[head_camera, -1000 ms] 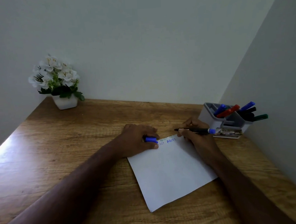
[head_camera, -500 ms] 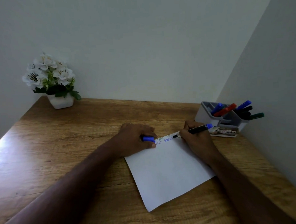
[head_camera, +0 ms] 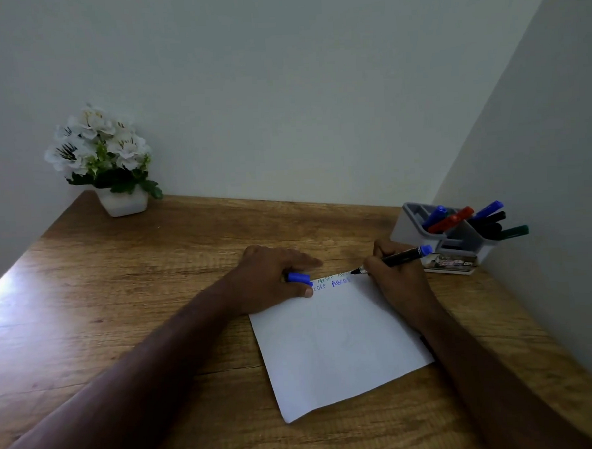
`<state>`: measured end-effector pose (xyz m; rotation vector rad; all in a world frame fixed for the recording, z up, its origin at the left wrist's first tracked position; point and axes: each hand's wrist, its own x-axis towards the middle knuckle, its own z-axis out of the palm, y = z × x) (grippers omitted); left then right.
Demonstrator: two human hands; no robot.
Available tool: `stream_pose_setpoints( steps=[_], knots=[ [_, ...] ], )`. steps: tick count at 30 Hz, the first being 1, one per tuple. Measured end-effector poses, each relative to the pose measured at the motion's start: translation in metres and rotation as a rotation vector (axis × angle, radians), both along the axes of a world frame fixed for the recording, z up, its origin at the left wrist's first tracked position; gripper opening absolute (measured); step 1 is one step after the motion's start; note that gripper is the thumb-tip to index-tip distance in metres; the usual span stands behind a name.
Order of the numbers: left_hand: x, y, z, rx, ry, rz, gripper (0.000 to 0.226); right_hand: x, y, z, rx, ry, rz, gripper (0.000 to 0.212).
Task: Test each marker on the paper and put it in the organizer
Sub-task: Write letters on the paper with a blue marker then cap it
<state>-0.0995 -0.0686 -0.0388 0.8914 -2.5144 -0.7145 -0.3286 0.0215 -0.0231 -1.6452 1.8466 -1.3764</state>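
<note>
Desk: marker in right hand.

Plain pale walls meeting in a corner at the frame's upper right. Wood-grain desk across the lower half, glare along its left edge. White-flowered plant in a white pot at the desk's upper-left corner.

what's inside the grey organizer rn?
The grey plastic organizer holds capped markers leaning right: blue, red, another blue, black, green. Their lower ends and the compartment floors are hidden.
</note>
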Motion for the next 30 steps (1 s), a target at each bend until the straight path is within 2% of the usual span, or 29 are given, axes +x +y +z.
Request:
stream_pose_setpoints(
  steps=[3,5,16,30],
  knots=[
    [-0.0009,0.0045,0.0059,-0.055,-0.179,-0.063,0.045,0.0030,0.0004,0.0016,-0.001,0.029,-0.002,0.028],
    [-0.0016,0.0045,0.0071,-0.072,-0.224,-0.092,0.037,0.0052,0.0015,0.0023,-0.024,0.040,0.009,0.029],
    [-0.0021,0.0035,0.0053,-0.032,-0.173,-0.075,0.030,0.0021,-0.0018,-0.0021,-0.013,0.035,0.030,0.037],
    [-0.0015,0.0043,0.0064,-0.029,-0.166,-0.075,0.030,0.0014,-0.0016,-0.0020,-0.024,0.029,-0.015,0.034]
  ],
)
